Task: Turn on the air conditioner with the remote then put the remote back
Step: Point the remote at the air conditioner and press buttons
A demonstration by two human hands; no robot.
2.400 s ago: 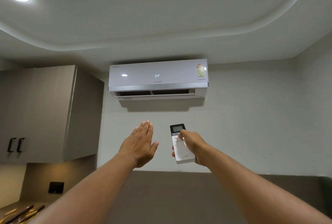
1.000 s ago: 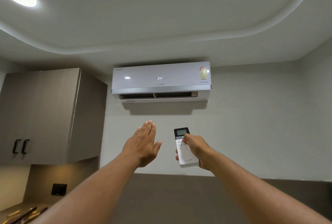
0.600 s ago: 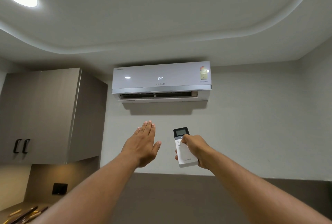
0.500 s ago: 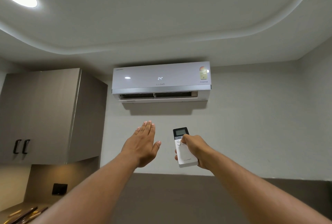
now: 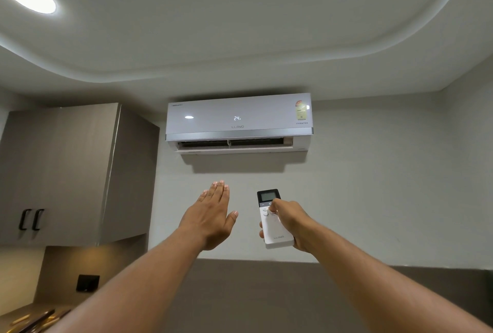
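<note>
Two hands: right hand point(image 5: 290, 222) grip clasps remote point(image 5: 272, 219), left hand point(image 5: 212, 216) flat, empty.

From here, the right hand point(image 5: 289, 222) covers the right side of the remote point(image 5: 272, 219), and its thumb sits over some of the buttons, so which one it touches cannot be told. The remote's small screen is too dim to read. Above the remote, the air conditioner point(image 5: 238, 122) carries a sticker at its right end whose print is too small to make out. Left of the air conditioner, the cabinet point(image 5: 61, 172) runs off the picture's edge. Far below the cabinet, some long objects point(image 5: 34, 319) on a surface are blurred and cut off at the corner. Both forearms leave the bottom edge.
</note>
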